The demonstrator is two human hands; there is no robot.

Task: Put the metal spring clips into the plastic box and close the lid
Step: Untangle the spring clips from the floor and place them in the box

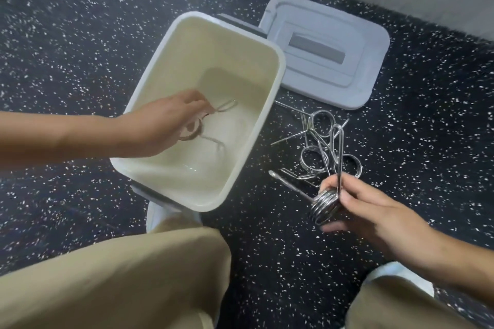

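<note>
Inside the box (270, 80) – left grip (163, 125) clenches a clip (197, 125) (blurred); right grip (374, 211) clenches another (324, 204)

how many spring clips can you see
About 5: one in the left hand inside the box, one in the right hand, roughly three tangled on the floor; overlaps may hide more.

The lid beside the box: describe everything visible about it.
The lid is a pale grey-blue rectangle with rounded corners, apparently plastic. It lies flat on the dark speckled floor, off the open cream plastic box and just beyond its far right corner. Stepped ridges frame a recessed centre holding a darker grey bar that looks like a handle. Neither hand touches it. Loose metal spring clips lie just in front of its near edge; contact cannot be told.
</note>
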